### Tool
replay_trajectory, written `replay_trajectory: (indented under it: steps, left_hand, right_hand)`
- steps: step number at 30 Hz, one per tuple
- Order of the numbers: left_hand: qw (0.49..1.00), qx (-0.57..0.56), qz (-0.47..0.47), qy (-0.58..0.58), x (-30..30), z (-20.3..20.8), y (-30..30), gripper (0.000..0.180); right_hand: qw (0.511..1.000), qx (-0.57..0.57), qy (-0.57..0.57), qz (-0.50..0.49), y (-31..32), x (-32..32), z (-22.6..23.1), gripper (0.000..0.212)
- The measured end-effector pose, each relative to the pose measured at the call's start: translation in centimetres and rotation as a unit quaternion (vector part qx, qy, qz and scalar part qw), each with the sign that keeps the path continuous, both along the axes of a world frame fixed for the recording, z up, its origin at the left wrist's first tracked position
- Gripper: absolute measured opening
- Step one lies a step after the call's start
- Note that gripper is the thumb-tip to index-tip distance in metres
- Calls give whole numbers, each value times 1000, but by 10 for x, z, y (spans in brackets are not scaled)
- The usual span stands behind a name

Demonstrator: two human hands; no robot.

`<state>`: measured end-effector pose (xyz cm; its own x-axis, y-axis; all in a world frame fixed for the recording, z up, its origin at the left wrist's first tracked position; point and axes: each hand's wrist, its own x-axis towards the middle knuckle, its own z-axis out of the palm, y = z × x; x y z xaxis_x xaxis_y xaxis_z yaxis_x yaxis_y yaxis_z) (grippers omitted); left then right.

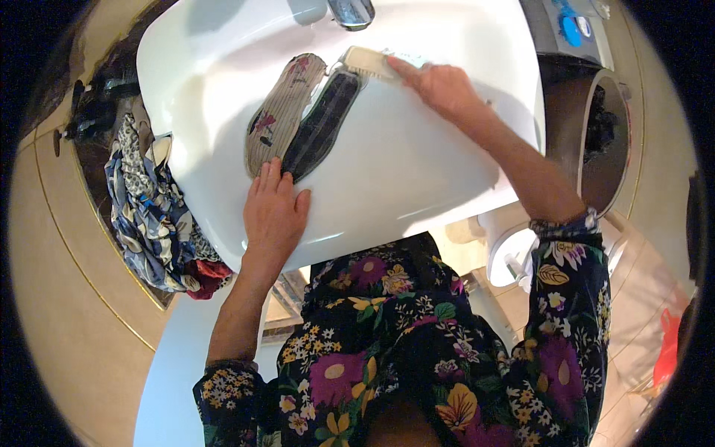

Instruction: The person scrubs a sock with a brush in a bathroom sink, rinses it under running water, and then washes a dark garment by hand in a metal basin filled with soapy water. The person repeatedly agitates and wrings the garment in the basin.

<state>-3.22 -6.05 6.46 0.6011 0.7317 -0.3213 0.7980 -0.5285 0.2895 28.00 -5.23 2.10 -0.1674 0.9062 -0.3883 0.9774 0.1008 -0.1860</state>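
Two insoles lie side by side in the white sink (417, 164). One is a beige striped insole (279, 115) with red flower marks, and the other is a dark insole (326, 123) with a pale edge. My left hand (275, 205) lies flat, its fingertips resting on the near ends of the insoles, thumb apart. In my right hand (447, 89) is a cream scrubbing brush (366, 62), gripped by its handle. Its bristles face down at the far end of the dark insole; whether they touch it I cannot tell.
A chrome faucet (352, 13) stands at the sink's far edge. Patterned clothes (153, 216) hang at the left. On the right are a round dark-lined bin (607, 141) and a white toilet (510, 257). A red bag (668, 346) shows at the lower right.
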Motion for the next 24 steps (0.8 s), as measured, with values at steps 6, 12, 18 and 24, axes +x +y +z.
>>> replay_trajectory:
  steps: [6, 12, 18, 24]
  left_hand:
    - [1000, 11, 0, -13, -4, -1, -2, 37]
    - [1000, 17, 9, -12, -2, -6, -4, 36]
    - [1000, 12, 24, -8, -4, -5, -6, 34]
    - [1000, 19, 14, 1, 1, -3, -3, 32]
  right_hand:
    - [987, 57, 91, 116, -50, -70, -31, 52]
    - [998, -30, -50, -1, 7, 1, -12, 55]
    - [987, -121, 55, 95, -14, -84, -12, 49]
    - [1000, -9, 3, -15, 6, -2, -24, 46]
